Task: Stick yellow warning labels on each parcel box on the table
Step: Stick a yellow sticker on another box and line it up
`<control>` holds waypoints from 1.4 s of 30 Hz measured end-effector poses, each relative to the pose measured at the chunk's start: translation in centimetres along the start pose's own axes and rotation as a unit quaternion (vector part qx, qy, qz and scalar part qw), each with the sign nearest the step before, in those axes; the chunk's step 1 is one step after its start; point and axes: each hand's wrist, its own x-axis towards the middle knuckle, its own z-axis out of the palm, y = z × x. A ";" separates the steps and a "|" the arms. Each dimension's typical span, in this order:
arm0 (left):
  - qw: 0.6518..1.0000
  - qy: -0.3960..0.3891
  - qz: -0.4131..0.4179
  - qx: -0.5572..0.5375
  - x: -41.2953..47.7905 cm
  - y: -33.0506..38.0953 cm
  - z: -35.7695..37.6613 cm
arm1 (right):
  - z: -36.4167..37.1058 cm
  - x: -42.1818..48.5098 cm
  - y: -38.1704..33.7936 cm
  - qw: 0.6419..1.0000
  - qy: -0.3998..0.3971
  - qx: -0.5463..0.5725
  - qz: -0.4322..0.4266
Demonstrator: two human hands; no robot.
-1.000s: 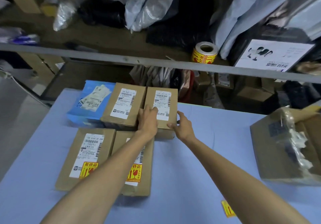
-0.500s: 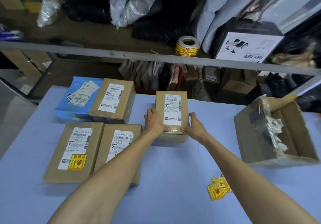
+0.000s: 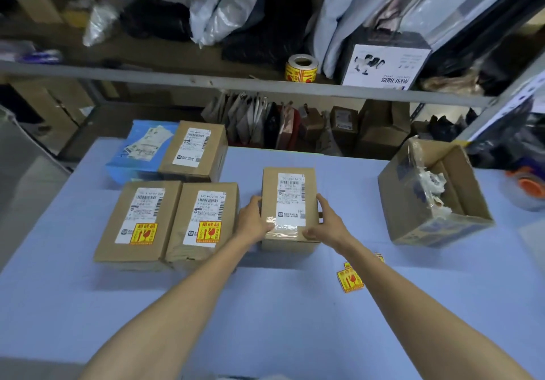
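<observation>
A brown parcel box (image 3: 269,196) with a white shipping label and no yellow sticker stands mid-table. My left hand (image 3: 253,220) grips its left side and my right hand (image 3: 327,223) grips its right side. To the left lie two brown boxes, one (image 3: 138,223) and the other (image 3: 203,223), each bearing a yellow warning label. Behind them sit a brown box (image 3: 194,149) and a blue parcel (image 3: 138,155), neither showing a yellow sticker. Loose yellow labels (image 3: 349,279) lie on the table under my right forearm.
An open cardboard box (image 3: 427,196) with plastic scraps stands at the right. A tape dispenser (image 3: 528,188) is at the far right edge. A roll of yellow labels (image 3: 301,68) sits on the shelf behind the blue table (image 3: 280,314).
Both hands have pulled the unlabelled box out of the back row, toward me and rightward, to the middle of the table. The view has shifted down, showing the loose labels.
</observation>
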 end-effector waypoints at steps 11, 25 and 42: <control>0.999 -0.041 -0.018 -0.022 -4.8 -1.7 1.0 | 0.8 -3.1 4.1 1.000 -0.001 0.003 0.023; 0.991 -0.036 -0.040 -0.122 -6.3 -2.7 1.7 | 1.4 -4.6 5.4 0.999 0.017 0.023 0.015; 0.980 -0.043 -0.040 -0.192 -5.9 -3.9 2.8 | 1.4 -5.4 5.5 0.996 0.007 0.088 -0.004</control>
